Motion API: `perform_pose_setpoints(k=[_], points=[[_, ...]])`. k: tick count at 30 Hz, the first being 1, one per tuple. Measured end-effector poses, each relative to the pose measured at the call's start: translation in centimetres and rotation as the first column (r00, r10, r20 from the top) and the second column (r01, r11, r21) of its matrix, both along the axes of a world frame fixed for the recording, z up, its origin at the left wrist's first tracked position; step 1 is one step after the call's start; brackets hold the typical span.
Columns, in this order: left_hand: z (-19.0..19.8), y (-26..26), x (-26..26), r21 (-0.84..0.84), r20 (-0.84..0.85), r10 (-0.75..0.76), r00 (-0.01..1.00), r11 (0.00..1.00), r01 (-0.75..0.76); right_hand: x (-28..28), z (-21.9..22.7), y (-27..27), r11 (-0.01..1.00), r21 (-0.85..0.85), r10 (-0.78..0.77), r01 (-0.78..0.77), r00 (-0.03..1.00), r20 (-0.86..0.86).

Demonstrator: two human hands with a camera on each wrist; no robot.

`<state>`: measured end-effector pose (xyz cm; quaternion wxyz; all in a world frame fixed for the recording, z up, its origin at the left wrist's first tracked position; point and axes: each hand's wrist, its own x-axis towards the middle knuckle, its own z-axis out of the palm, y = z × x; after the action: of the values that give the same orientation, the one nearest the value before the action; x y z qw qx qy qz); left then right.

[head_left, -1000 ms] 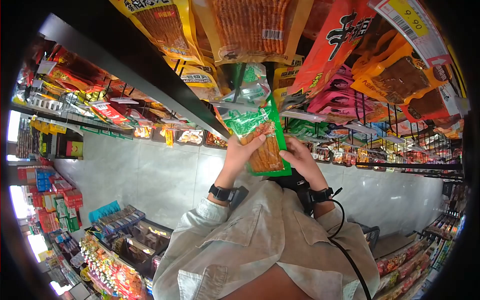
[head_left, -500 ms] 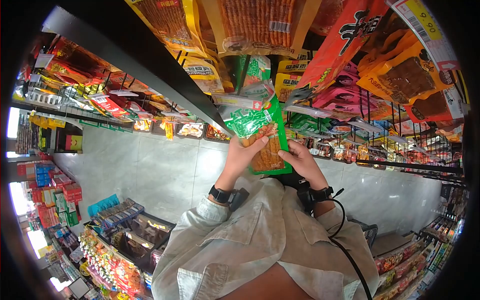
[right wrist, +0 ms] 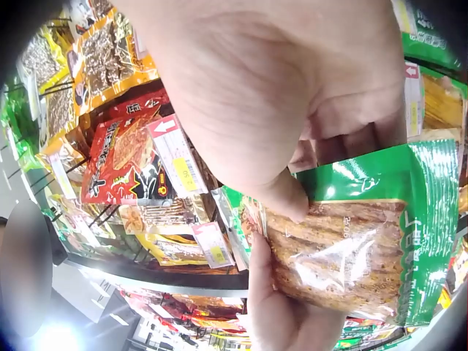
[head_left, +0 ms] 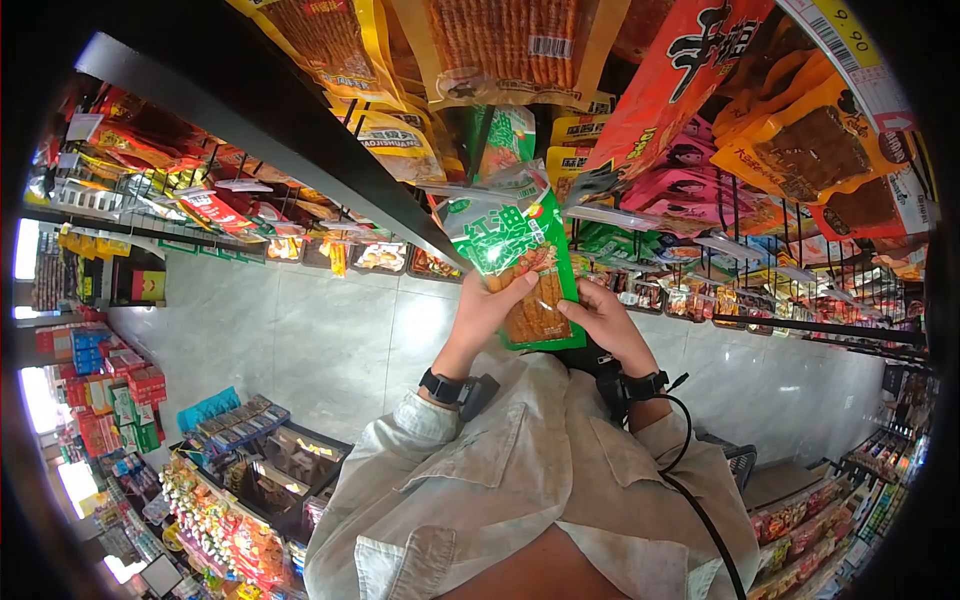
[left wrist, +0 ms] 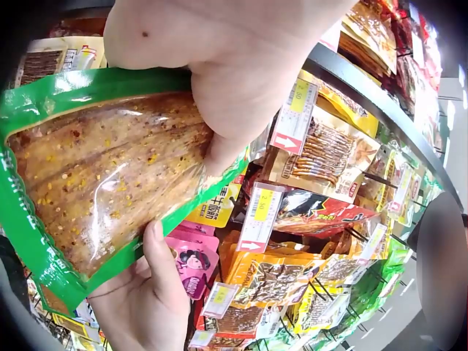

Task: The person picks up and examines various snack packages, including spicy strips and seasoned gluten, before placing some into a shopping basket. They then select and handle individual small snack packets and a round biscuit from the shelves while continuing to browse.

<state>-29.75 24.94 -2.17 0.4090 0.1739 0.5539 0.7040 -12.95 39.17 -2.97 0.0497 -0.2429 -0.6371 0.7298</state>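
A green-edged snack packet (head_left: 535, 315) with a clear window over brown strips is held in front of the body, below the hanging shelf stock. My left hand (head_left: 482, 315) grips its left edge, thumb on the front. On the opposite edge my right hand (head_left: 610, 322) pinches it with the thumb in front and fingers behind. The left wrist view shows the packet (left wrist: 110, 175) close up, with the left hand (left wrist: 227, 66) above it. In the right wrist view the right hand (right wrist: 285, 95) holds the packet (right wrist: 344, 248) by its edge.
A dark shelf beam (head_left: 270, 120) runs diagonally at the upper left. Yellow packets (head_left: 330, 45) and a long red packet (head_left: 675, 90) hang above the hands. A display rack (head_left: 225, 520) stands at the lower left, and a black basket (head_left: 738, 462) at the lower right.
Both hands still hold the packet; it has tilted slightly and its printed upper part faces the head camera more fully. The shelf stock has shifted slightly in the view.
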Motion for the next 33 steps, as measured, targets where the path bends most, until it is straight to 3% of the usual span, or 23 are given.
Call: perform_pose_setpoints(k=[10,14,20,23,33], points=[[-0.8,0.0,0.2,-0.031,0.038,-0.068,0.997,0.997,0.069,0.5,-0.7,0.3,0.998,0.05,0.026,-0.028,0.999,0.036],[-0.6,0.0,0.4,-0.061,0.018,-0.044,0.999,0.997,0.045,0.1,-0.4,-0.2,1.0,-0.003,-0.008,0.008,1.0,-0.015],[-1.1,-0.5,0.1,-0.084,0.078,-0.038,0.996,0.995,0.044,0.6,-1.9,0.1,0.999,0.047,0.026,-0.026,1.0,0.012],[-1.8,-0.6,0.0,-0.069,0.016,-0.01,1.0,0.998,0.011,0.6,-2.4,-0.1,0.995,0.1,0.016,-0.016,1.0,-0.001],[-1.3,-1.0,-0.1,-0.03,0.073,-0.027,0.997,0.999,0.029,0.5,-1.3,-0.5,0.999,0.044,-0.025,0.025,1.0,-0.012]])
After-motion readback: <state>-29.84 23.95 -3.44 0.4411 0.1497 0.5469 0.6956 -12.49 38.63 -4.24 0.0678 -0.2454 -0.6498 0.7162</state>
